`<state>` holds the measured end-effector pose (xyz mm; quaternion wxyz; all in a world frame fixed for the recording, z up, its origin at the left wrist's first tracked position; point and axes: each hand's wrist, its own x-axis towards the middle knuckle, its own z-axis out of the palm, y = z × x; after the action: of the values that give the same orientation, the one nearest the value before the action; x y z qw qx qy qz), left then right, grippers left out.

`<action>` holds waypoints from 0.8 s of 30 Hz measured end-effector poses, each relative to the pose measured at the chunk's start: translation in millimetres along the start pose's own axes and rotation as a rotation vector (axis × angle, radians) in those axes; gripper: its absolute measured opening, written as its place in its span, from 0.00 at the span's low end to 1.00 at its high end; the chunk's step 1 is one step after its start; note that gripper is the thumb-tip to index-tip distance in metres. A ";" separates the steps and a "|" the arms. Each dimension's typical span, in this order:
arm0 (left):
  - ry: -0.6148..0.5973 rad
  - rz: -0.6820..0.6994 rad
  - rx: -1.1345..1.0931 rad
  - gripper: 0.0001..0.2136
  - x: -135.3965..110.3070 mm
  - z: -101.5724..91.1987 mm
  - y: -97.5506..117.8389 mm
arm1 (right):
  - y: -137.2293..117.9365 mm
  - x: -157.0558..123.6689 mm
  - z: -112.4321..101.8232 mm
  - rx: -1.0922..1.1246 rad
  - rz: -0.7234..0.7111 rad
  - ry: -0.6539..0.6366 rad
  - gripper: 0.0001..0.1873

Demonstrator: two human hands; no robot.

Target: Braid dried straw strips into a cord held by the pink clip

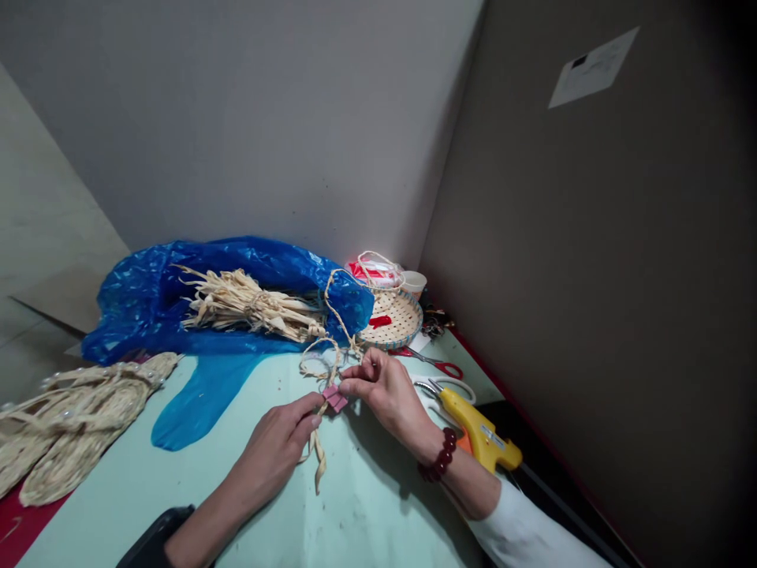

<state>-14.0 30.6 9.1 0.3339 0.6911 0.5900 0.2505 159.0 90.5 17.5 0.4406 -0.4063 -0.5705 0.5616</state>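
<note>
Pinching straw cord w/ L hand, fingertips together, just beside pink clip, btwn both hands. Touching clip's R side w/ thumb of R hand; can't tell if clamped on clip or cord. Roomiest on near side, over pale-green tabletop. Tight on R, hemmed by yellow glue gun, red-handled scissors, dk wall. Blocked at back by blue bag w/ straw bundle; bounded by woven sandals at L edge.

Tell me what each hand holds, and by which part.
Left hand: the straw cord, pinched at the left edge of the pink piece. Right hand: at that piece's upper right; whether gripping it or the cord cannot be told.
</note>
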 end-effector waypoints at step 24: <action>0.004 -0.196 -0.588 0.12 -35.3 15.8 15.2 | -21.6 -44.8 -2.8 -0.582 -0.143 -0.012 0.04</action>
<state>1.3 -8.0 12.1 0.5409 0.5042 0.5568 0.3785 174.9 47.6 37.0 0.3408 -0.4711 -0.7371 0.3444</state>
